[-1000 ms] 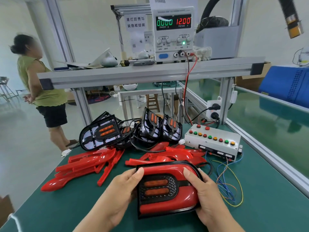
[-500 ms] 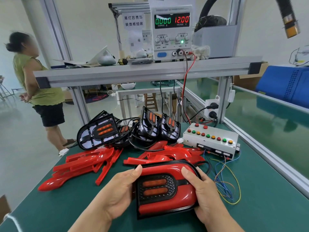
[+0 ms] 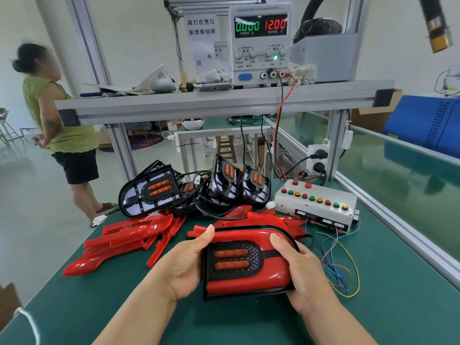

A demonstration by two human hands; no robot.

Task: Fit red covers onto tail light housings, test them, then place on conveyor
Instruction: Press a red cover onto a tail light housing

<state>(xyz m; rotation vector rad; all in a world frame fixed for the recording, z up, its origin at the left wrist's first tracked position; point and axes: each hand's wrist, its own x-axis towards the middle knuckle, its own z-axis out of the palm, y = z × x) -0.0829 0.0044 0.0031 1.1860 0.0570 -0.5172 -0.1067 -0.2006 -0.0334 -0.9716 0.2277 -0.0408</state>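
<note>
One housing (image 3: pixel 249 282), left hand (image 3: pixel 184 267), right hand (image 3: pixel 303 272) gripping

Of the left hand (image 3: pixel 185 267) and right hand (image 3: pixel 302 272) gripping the tail light (image 3: pixel 249 262), only thumbs and palms show; the fingers are hidden behind it. Both forearms run off the bottom edge. The blue box (image 3: pixel 428 120) is cut by the right edge.

glossy red plastic cover (image 3: pixel 249 282), matt green bench mat (image 3: pixel 398 307)

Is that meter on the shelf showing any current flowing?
No, the power supply reads 0.000 on its green current display.
</note>
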